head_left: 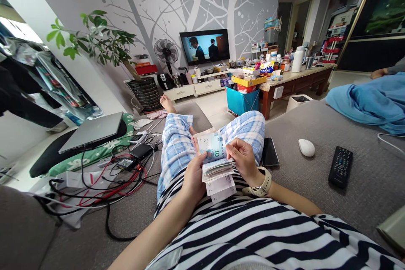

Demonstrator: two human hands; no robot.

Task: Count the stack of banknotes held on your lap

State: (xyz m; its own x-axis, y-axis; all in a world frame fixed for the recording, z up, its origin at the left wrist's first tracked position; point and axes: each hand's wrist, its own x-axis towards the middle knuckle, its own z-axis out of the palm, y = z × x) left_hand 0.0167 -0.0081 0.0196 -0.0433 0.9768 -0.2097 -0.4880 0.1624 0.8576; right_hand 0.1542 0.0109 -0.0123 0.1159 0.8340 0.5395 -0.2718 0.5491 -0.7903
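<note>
A stack of banknotes (217, 169) is held over my lap, bent so that its lower part fans toward my striped shirt. My left hand (194, 177) is closed round the left side of the stack, thumb on top. On the upper part lies a bluish note (212, 145) marked 10, with pinkish notes showing behind its left edge. My right hand (243, 159), with a pale watch on the wrist, pinches the right edge of the notes between thumb and fingers.
Right of my legs lie a phone (270, 152), a white mouse (306, 148) and a black remote (341, 167) on the grey sofa. Tangled cables (126, 168) and a laptop (91, 132) are at the left. A person's hand (379, 73) shows at the right edge.
</note>
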